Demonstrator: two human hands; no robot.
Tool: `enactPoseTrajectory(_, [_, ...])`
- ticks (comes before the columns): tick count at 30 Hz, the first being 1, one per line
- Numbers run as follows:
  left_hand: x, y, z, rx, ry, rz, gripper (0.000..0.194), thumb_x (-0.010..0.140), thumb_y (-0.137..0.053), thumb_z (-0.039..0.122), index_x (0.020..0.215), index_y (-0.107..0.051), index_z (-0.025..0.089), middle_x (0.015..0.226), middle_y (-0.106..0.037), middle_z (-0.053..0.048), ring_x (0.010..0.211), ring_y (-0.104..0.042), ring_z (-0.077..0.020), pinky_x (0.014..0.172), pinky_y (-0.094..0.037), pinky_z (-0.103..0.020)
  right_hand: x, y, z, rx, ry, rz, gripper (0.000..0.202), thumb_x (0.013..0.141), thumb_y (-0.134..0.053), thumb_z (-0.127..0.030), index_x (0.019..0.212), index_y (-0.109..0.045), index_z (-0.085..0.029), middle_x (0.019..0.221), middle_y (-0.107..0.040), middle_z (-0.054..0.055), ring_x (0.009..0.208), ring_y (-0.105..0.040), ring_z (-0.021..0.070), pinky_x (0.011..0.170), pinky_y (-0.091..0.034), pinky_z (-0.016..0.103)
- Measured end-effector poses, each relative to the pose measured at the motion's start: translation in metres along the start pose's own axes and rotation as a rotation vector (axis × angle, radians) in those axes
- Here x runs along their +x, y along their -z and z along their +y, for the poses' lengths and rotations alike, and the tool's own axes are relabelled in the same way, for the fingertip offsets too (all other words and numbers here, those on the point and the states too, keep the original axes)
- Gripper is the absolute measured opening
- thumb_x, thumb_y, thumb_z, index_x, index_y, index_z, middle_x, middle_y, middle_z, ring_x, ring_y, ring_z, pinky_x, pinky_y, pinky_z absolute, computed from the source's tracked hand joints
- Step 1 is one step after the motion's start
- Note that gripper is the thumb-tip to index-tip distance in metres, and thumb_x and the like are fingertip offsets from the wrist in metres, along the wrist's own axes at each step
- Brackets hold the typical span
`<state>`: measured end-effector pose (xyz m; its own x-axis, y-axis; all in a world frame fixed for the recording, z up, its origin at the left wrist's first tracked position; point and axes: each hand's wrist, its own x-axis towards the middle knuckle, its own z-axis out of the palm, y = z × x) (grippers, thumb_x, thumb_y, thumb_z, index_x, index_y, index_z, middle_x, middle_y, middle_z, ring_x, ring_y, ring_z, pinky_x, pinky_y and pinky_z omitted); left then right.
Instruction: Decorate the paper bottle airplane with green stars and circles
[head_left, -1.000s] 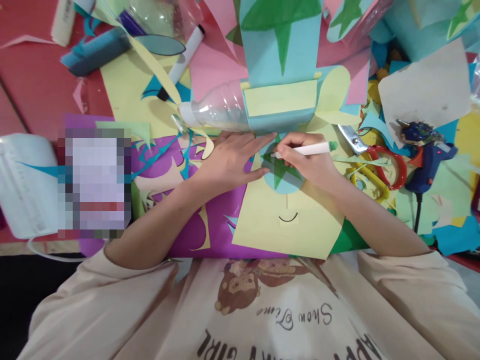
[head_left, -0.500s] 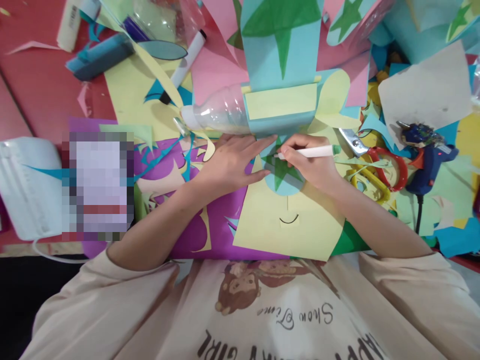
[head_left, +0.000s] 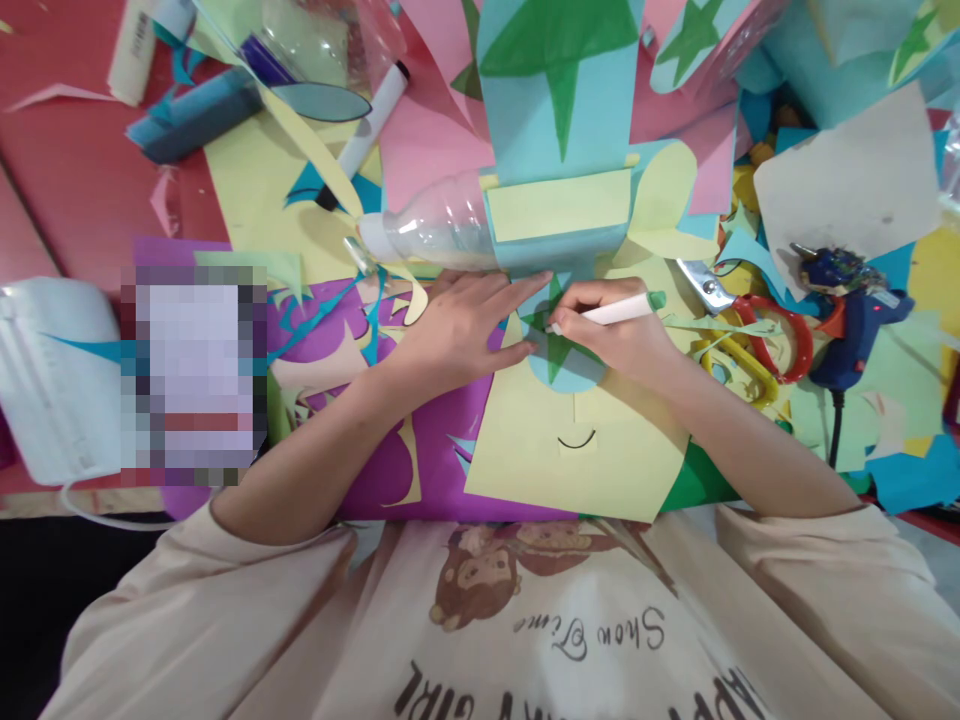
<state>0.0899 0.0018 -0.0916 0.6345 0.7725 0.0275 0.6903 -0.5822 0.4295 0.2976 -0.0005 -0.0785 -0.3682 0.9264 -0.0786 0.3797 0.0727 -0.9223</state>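
In my right hand [head_left: 619,325] is a white marker [head_left: 619,310] with a green end, gripped by thumb and fingers, its tip down on a green star [head_left: 556,355]. The star is coloured on a light-blue paper circle [head_left: 574,378], which lies over a pale yellow sheet [head_left: 525,460] marked with a small black curve. My left hand [head_left: 465,325] lies flat with fingers spread, its fingertips at the circle's left edge. Just beyond the hands a clear plastic bottle [head_left: 439,228] rests on its side, with light-blue and yellow paper around its body.
Right of my hands lie red-handled scissors [head_left: 780,335], yellow-handled scissors [head_left: 739,375] and a blue glue gun [head_left: 859,330]. On the left are paper scraps, a blurred-out rectangular object [head_left: 199,370] and a white pouch [head_left: 64,380]. A black-capped marker [head_left: 367,130] lies at the back left.
My right hand and the marker have shifted slightly left and down across the star. My left hand stays in place on the paper.
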Motion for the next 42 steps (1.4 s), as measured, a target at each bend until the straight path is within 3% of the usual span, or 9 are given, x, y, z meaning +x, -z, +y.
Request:
enactPoseTrajectory(15, [-0.0003, -0.0007, -0.0008, -0.04, 0.01, -0.002, 0.056, 0.091, -0.051, 0.044, 0.141, -0.048, 0.018, 0.092, -0.061, -0.006, 0.09, -0.057, -0.0235, 0.089, -0.043, -0.038, -0.0003, -0.0004, -0.0017, 0.054, -0.011, 0.059, 0.019, 0.079, -0.055, -0.019, 0.061, -0.054, -0.017, 0.054, -0.047, -0.004, 0.052, -0.037, 0.0069, 0.05, -0.03, 0.024])
enactPoseTrajectory(24, [0.0001, 0.001, -0.0007, -0.046, 0.013, -0.018, 0.057, 0.09, -0.052, 0.042, 0.141, -0.048, 0.017, 0.095, -0.062, -0.008, 0.091, -0.058, -0.0253, 0.088, -0.044, -0.04, -0.0002, -0.0017, 0.0001, 0.036, 0.018, 0.111, 0.017, 0.082, -0.055, -0.023, 0.065, -0.056, -0.017, 0.056, -0.051, -0.004, 0.053, -0.042, 0.0078, 0.052, -0.032, 0.024])
enactPoseTrajectory(42, [0.0002, 0.0004, -0.0002, -0.022, -0.005, 0.002, 0.055, 0.09, -0.053, 0.039, 0.14, -0.049, 0.015, 0.094, -0.063, -0.008, 0.09, -0.058, -0.0237, 0.087, -0.044, -0.037, -0.0006, -0.0009, -0.0017, 0.022, -0.047, 0.023, 0.019, 0.077, -0.059, -0.017, 0.058, -0.055, -0.017, 0.055, -0.05, -0.003, 0.054, -0.038, 0.0084, 0.052, -0.03, 0.025])
